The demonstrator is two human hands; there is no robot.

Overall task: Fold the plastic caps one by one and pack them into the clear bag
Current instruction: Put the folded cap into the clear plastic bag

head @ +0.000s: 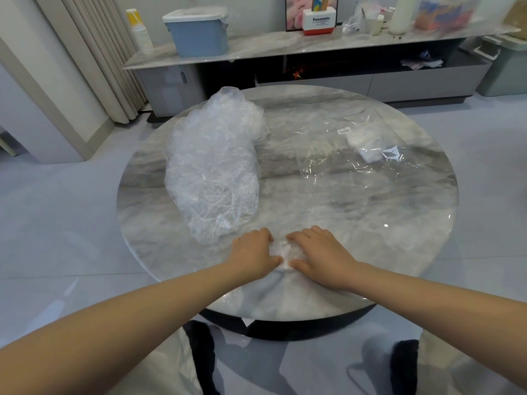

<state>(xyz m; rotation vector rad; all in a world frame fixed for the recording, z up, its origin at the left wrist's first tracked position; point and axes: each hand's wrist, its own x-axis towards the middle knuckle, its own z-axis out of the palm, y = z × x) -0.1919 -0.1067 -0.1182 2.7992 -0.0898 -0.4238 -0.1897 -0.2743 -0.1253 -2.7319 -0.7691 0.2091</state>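
A crumpled plastic cap (281,250) lies bunched small on the round marble table (328,201) near its front edge. My left hand (252,253) and my right hand (320,256) hold it from either side, fingers and thumbs curled round the plastic. A large heap of loose clear caps (212,169) lies on the table's left half. The flat clear bag (353,146) with a white label lies at the back right, holding some white folded plastic (368,145).
Behind the table runs a low marble-topped cabinet (256,49) with a blue lidded bin (196,32), paper cups and a Panasonic box. Curtains hang at the far left. Pale floor surrounds the table; my knees show below its edge.
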